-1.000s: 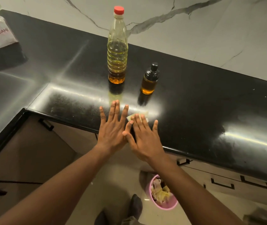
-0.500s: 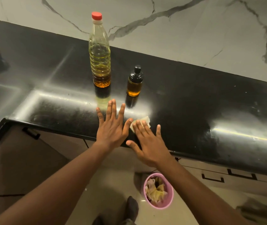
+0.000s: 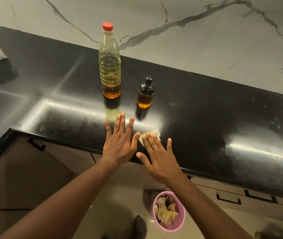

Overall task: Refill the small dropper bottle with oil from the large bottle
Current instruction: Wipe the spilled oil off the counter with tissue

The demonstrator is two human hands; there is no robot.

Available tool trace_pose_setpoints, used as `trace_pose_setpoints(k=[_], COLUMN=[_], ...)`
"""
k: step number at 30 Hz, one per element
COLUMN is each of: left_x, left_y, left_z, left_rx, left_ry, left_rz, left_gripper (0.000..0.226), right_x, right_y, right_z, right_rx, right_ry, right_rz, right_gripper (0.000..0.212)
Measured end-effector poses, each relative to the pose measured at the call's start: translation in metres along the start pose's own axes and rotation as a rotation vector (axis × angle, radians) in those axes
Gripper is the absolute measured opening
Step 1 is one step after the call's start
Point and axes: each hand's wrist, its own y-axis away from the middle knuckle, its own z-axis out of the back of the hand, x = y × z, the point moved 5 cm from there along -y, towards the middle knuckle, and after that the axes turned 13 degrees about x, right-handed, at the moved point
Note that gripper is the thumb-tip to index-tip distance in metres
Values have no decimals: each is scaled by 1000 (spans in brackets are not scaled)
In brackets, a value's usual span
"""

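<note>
Black counter (image 3: 206,109) against a marble wall. Large bottle (image 3: 110,69), red cap on, stands upright mid-counter, partly filled with oil. Left hand (image 3: 119,144) lies flat on the counter edge, fingers straight, holding nothing. Right hand (image 3: 158,157) is flat just beside it, fingers straight and resting on a tissue (image 3: 156,132), grasping nothing. Pink bin (image 3: 170,228) on the floor below holds crumpled paper. Dropper bottle (image 3: 145,95), black cap on, stands upright just right of the large bottle, beyond the hands and apart from them.
</note>
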Motion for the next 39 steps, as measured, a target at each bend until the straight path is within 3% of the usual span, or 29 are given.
trace_pose_setpoints(k=[3,7,14,17,22,28,35,39], left_x=[-2,-1,3,16,73,142,154,157], left_y=[0,0,3,2,-11,1,10,8], left_z=[0,-1,0,7,32,47,42,42], left_rx=[-16,-18,10,9,-43,-81,-88,-83], left_ry=[19,9,-15,47,86,122,79,55], left_rz=[1,5,-9,17,110,203,246,242], left_gripper=[71,68,67,69,72,74,74,76], right_x=[-32,-40,5,-5,16,63,64,113], right_y=[12,-38,-36,-25,-82,-63,-115,-113], right_z=[3,30,16,12,29,8,27,16], right_rx=[-16,-23,38,11,-23,38,16,58], right_ry=[11,-52,-18,10,-24,124,91,131], right_rz=[-69,-151,66,38,-67,194,54,173], right_gripper=[78,81,72,74,80,77,88,87])
